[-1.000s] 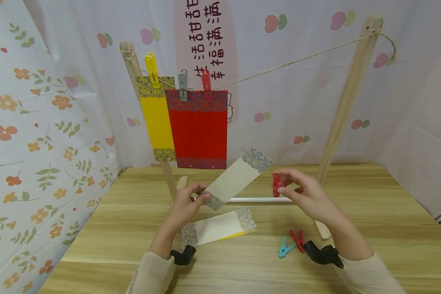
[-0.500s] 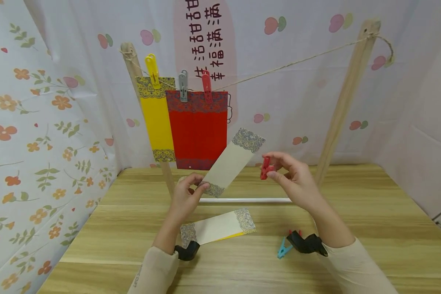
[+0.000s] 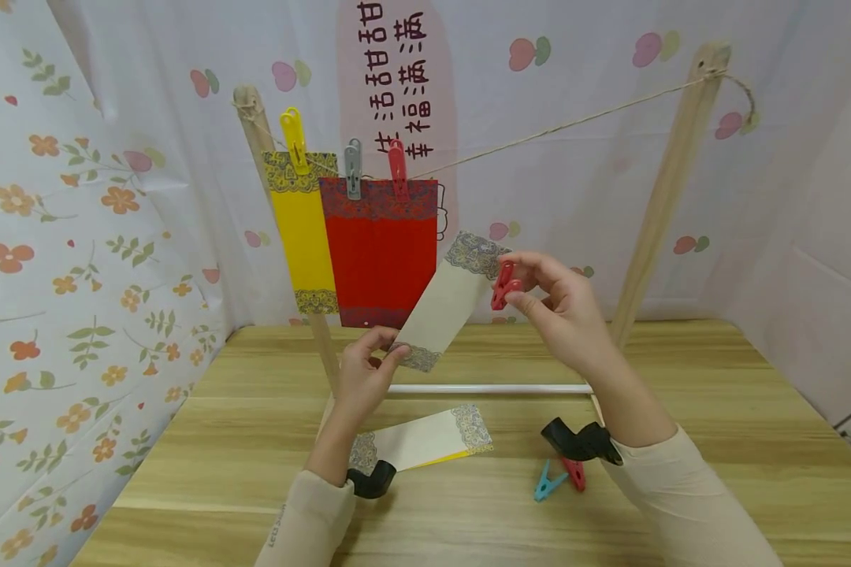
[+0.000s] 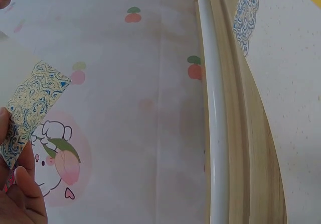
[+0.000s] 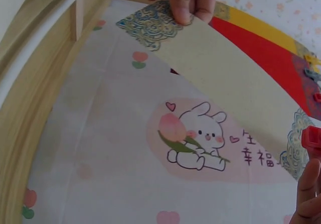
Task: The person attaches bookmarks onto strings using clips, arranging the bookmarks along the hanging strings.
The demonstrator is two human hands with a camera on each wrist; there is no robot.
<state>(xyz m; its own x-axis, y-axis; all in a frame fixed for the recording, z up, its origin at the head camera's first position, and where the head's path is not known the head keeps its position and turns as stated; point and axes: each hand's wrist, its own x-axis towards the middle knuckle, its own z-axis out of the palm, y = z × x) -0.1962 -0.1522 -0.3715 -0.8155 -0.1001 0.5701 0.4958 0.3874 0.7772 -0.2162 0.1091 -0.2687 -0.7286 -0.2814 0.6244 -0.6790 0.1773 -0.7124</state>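
Observation:
In the head view my left hand (image 3: 369, 374) pinches the lower end of a cream paper strip (image 3: 443, 307) with blue-and-gold lace patterns at both ends. The strip slants up to the right. Beside its upper end, my right hand (image 3: 567, 311) holds a red clothespin (image 3: 505, 287) between thumb and fingers, overlapping the patterned corner in this view. The right wrist view has the same strip (image 5: 225, 73) stretching from the left hand (image 5: 183, 3) toward the clothespin (image 5: 312, 136). At the left edge of the left wrist view, fingers grip the patterned end (image 4: 37, 98).
A twine line (image 3: 560, 124) runs between two wooden posts (image 3: 670, 189). From it hang yellow paper (image 3: 305, 244) and red paper (image 3: 383, 260), held by several clothespins. A white rod (image 3: 496, 389) crosses low. More strips (image 3: 421, 441), a blue clothespin (image 3: 549, 482) and a red one lie on the table.
Both hands have risen. The strip has moved up and left and stands steeper, while the right hand has brought the red clothespin up and left to the strip's upper end.

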